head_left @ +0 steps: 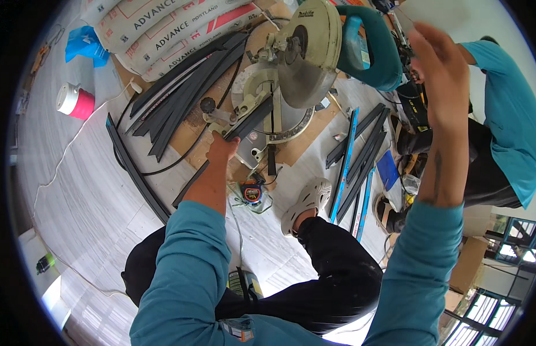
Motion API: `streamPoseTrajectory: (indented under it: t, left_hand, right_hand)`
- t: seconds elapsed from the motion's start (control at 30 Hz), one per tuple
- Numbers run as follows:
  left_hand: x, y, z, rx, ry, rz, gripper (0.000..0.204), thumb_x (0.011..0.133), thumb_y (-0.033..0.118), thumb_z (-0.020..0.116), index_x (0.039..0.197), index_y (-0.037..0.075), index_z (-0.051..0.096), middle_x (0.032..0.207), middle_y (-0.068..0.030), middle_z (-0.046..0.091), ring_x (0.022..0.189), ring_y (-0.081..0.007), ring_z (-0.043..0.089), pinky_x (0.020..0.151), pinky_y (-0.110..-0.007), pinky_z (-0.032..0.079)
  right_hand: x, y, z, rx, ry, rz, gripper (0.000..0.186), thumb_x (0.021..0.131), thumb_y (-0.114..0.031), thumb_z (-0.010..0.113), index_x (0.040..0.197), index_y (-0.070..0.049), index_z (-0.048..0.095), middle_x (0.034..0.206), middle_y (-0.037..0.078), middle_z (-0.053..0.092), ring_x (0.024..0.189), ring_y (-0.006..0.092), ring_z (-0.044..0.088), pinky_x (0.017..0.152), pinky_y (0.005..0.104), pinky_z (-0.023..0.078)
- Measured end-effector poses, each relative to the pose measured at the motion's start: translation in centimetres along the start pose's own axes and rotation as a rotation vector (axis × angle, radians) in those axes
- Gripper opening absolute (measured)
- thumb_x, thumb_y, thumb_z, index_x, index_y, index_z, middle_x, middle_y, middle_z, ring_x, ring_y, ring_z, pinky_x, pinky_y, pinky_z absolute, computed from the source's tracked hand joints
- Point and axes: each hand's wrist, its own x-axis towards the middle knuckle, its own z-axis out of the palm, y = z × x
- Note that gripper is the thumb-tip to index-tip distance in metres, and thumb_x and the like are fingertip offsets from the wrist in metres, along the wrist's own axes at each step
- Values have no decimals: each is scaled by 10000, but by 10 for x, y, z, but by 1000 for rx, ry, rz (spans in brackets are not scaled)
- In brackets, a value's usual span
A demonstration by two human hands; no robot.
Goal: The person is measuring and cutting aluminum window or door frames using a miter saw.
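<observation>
My left hand [222, 147] grips a long black strip [253, 118] lying along the fence of a miter saw [305, 66], left of its blade. The saw has a grey blade guard and a teal looped handle [383, 63], and stands on brown board on the floor. My right hand [438, 69] is raised just right of the handle, apparently off it, with curled fingers; whatever they hold, if anything, is unclear. An orange-black tape measure [252, 194] sits in clear plastic below the saw, near my foot in a light clog [302, 205].
Black strips [181, 98] lie left of the saw, more with blue strips [343, 173] at right. Several white sacks [158, 40] are stacked behind. A pink jug [80, 104], blue bag [83, 46] and cords [77, 141] are at left. A person in teal [510, 127] bends close at right.
</observation>
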Motion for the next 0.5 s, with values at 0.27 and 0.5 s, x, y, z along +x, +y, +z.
streamPoseTrajectory:
  t: [0.27,0.5]
  left_hand:
    - [3,1,4,-151,-76,72,956,789,563,678,1524,170,210,1328,-143,594,1247,-334,544,1056,-576,238]
    - [-1,4,-1,-156,-64,67,907,793,551,687,1505,181,264,1346,-111,588,1262,-310,536,1052,-575,231]
  right_hand:
    - [46,84,49,-381,3,143,558,916,-466,559,1177,25,612,965,154,684,854,221,667,787,300,512]
    - [-54,78,66,423,-107,875,742,924,-688,396,1032,16,601,743,141,623,579,215,604,541,344,497]
